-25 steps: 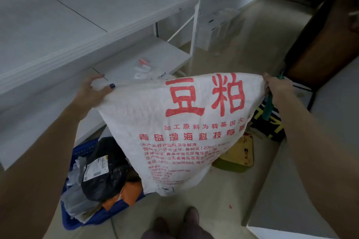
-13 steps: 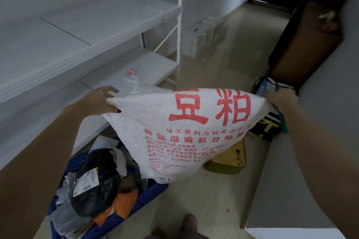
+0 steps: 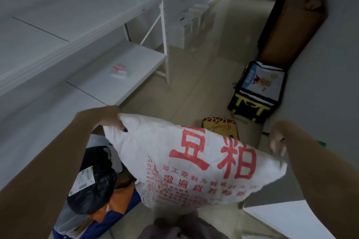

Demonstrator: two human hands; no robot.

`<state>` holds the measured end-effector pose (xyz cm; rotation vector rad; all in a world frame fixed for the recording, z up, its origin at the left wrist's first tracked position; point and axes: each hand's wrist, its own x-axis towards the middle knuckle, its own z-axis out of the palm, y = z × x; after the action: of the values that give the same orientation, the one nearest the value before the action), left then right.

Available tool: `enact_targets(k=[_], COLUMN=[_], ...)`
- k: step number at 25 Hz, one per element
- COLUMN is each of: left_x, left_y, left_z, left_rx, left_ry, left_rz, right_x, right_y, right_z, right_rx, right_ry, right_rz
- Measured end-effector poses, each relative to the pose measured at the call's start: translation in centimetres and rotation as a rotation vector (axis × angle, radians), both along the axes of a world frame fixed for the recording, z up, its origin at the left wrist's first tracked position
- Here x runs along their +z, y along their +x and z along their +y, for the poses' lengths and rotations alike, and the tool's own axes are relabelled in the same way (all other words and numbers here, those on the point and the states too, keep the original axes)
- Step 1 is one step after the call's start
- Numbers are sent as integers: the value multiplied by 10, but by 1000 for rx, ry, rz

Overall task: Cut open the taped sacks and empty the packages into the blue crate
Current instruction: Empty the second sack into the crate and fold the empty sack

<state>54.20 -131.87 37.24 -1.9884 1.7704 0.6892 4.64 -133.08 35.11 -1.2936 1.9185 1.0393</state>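
Tile floor (image 3: pixel 194 83), L hand (image 3: pixel 108 117) grips sack (image 3: pixel 155 141)

Left forearm (image 3: pixel 48 161) and right forearm (image 3: pixel 314 170) are both bare. Left hand (image 3: pixel 105 117) has dark polish on the thumbnail (image 3: pixel 125 129) (navy or black, can't really tell). Shoes (image 3: pixel 174 227) at the bottom edge look dull brownish-purple, pretty blurry.

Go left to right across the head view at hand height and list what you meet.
left hand → white sack → right hand. The black package lower down overlaps the left hand sideways, so it is left out.
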Motion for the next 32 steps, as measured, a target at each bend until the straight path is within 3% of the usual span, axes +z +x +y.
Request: enact_targets(k=[2,4,7,10,15,19,25,30,32], left_x=[13,18,21,25,31,26,25,7,-8], left_y=[-17,-23,-17,-10,2,14,24,37,38], left_z=[-3,-3,10,29,51,56,32,17,9], left_rx=[-41,-68,-59,-16,26,38,172,520,656], left_ry=[-32,-57,-66,-123,-222,-213,-319,-543,-592], left_rz=[18,47,38,75,147,150,246,688,747], right_x=[-14,-24,-36,-46,-64,-93,-114,-115,-113], right_y=[10,50,134,196,244,258,181,82,62], right_z=[-6,-6,5,35,99,87,25,38,53], right_rx=[-40,-187,-244,-294,-359,-288,-297,-730,-817], right_ry=[-277,-474,-349,-76,393,452,157,-5,-60], right_rz=[-129,-453,-806,-949,-919,-872,-756,-703,-713])
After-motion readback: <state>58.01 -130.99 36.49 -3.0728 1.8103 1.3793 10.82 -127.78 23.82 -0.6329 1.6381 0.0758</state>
